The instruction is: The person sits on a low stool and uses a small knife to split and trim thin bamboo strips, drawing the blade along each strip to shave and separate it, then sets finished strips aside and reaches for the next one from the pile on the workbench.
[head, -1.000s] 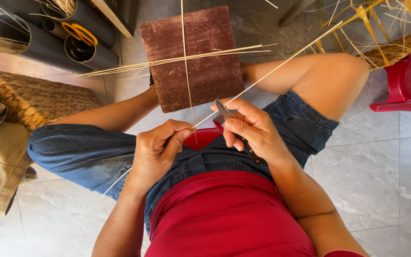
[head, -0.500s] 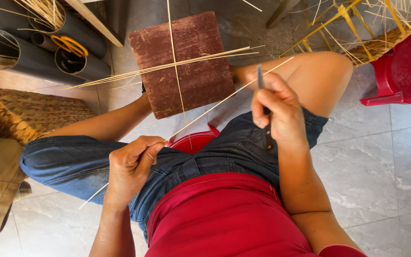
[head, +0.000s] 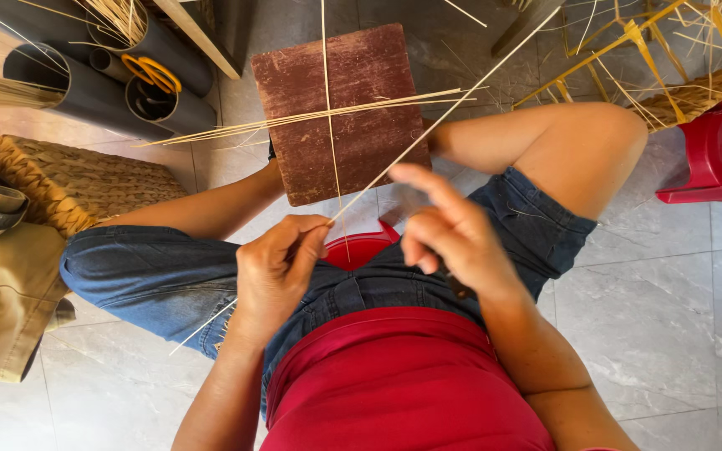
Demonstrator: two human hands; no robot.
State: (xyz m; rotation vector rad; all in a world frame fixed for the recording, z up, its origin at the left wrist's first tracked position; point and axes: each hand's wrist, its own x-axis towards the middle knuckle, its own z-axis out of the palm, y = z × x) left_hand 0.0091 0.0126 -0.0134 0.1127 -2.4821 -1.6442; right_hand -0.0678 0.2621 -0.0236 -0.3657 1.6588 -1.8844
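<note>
Grey floor tiles (head: pixel 670 334) fill the frame's edges. At centre I see my left hand (head: pixel 273 271) pinching a thin bamboo strip (head: pixel 428 129) that runs up-right over the brown wooden block (head: pixel 340 108); my right hand (head: pixel 453 234) is just beside it, blurred, fingers loosely curled, apparently around a dark tool I can't make out.

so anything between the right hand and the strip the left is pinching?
Nothing visible. The right hand sits just beside the thin strip, which the left hand pinches; open air between them. The brown block lies beyond, underneath.
</note>
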